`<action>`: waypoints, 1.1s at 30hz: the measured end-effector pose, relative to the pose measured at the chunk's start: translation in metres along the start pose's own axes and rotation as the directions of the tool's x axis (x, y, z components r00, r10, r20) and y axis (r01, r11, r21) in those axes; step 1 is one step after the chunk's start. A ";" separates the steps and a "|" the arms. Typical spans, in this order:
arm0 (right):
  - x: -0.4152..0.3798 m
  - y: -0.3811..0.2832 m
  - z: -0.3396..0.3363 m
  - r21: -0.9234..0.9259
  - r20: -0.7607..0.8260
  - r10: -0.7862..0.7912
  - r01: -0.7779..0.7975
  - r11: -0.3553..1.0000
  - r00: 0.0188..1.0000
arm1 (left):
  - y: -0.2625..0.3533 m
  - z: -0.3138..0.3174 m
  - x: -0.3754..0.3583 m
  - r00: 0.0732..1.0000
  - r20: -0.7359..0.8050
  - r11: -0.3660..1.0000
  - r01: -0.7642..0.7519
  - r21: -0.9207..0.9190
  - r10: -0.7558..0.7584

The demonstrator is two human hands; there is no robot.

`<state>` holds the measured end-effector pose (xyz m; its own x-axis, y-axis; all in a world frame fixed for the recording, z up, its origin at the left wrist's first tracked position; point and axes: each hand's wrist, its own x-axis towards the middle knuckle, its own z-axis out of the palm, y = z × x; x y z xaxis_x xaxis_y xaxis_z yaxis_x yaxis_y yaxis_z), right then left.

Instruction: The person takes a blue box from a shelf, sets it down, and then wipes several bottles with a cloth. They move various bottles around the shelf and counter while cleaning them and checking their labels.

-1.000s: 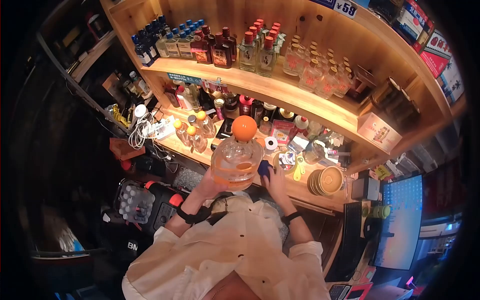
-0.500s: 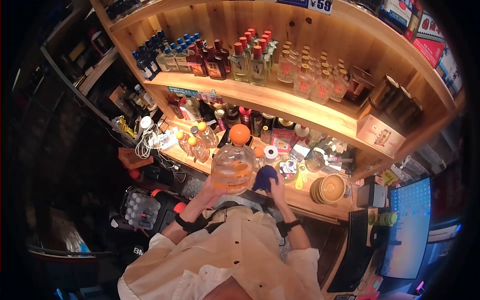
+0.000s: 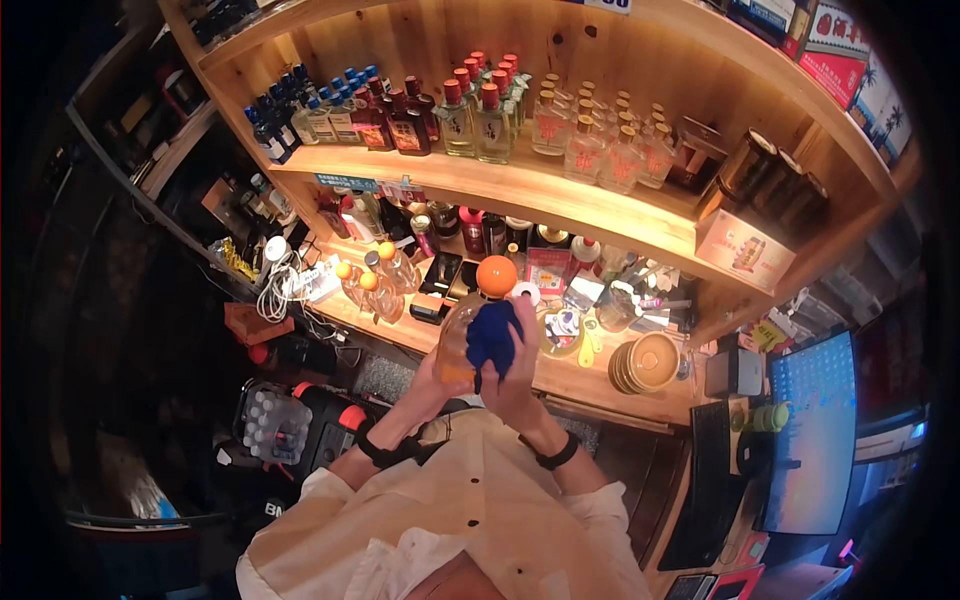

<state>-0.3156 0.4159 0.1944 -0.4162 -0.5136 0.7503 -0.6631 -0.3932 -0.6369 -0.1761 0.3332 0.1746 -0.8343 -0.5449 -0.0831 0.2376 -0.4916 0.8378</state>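
Note:
In front of my chest is a large clear bottle (image 3: 455, 335) with a round orange cap (image 3: 496, 276). My left hand (image 3: 438, 384) is closed around its lower left side. A dark blue cloth (image 3: 491, 338) lies against the bottle's right side and covers much of its front. My right hand (image 3: 514, 378) grips that cloth and presses it to the glass. Smaller clear bottles with orange caps (image 3: 381, 296) stand on the counter beyond my left hand.
A wooden shelf (image 3: 420, 180) holding rows of small liquor bottles (image 3: 493, 130) spans the back. On the counter to the right are stacked wooden bowls (image 3: 655, 362) and a yellow-green spoon (image 3: 589, 345). A monitor (image 3: 815, 430) and keyboard (image 3: 697, 480) stand at far right; cables (image 3: 290, 292) lie at left.
My right hand has moved left and brought the blue cloth from beside the bottle onto its surface. The bottle is still in my left hand. The whole view has shifted slightly.

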 end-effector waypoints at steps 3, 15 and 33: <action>0.008 -0.007 0.004 0.035 -0.085 0.106 -0.104 0.994 0.991 | 0.013 0.015 -0.002 0.999 0.032 1.000 -0.026 0.008 0.026; 0.027 -0.028 -0.008 0.172 -0.167 0.278 -0.250 0.953 0.946 | 0.015 0.019 0.000 0.992 0.124 0.999 -0.008 -0.050 0.014; 0.043 -0.026 -0.016 0.411 -0.210 0.357 -0.249 0.877 0.910 | 0.033 0.038 0.008 0.980 0.175 0.959 -0.140 0.247 0.098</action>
<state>-0.3258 0.4165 0.2459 -0.7462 -0.4480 0.4925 -0.2217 -0.5304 -0.8183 -0.1941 0.3382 0.2225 -0.8811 -0.4632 0.0957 0.2225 -0.2274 0.9481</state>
